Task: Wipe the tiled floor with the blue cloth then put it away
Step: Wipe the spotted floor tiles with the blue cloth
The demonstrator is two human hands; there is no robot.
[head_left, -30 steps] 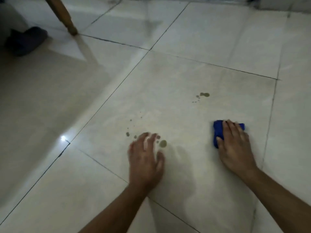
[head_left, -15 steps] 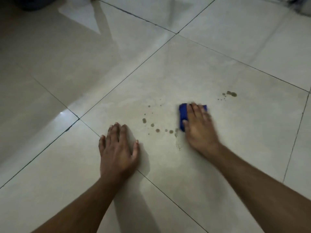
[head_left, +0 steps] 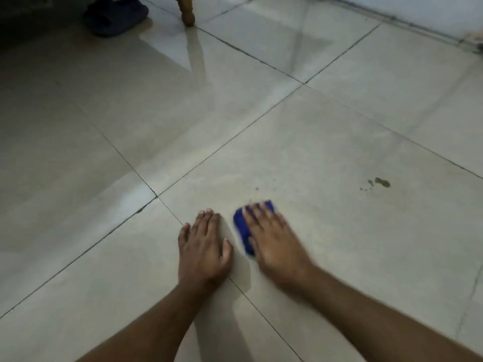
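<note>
A folded blue cloth (head_left: 243,228) lies on the pale tiled floor (head_left: 326,142), and my right hand (head_left: 274,241) presses flat on it with straight fingers; only the cloth's left and far edges show. My left hand (head_left: 205,246) rests flat on the floor just left of the cloth, fingers spread, touching nothing else. A few small dark specks (head_left: 257,189) lie just beyond the cloth. A larger brownish stain (head_left: 381,182) with tiny droplets sits farther right on the same tile.
A wooden furniture leg (head_left: 186,11) stands at the top centre. A dark slipper (head_left: 115,14) lies to its left. The base of a wall (head_left: 418,14) runs along the top right. Dark grout lines cross the floor.
My right hand has slid the cloth leftward over the cluster of spots, most of which no longer show. It now lies close beside my left hand. The camera view has tilted up.
</note>
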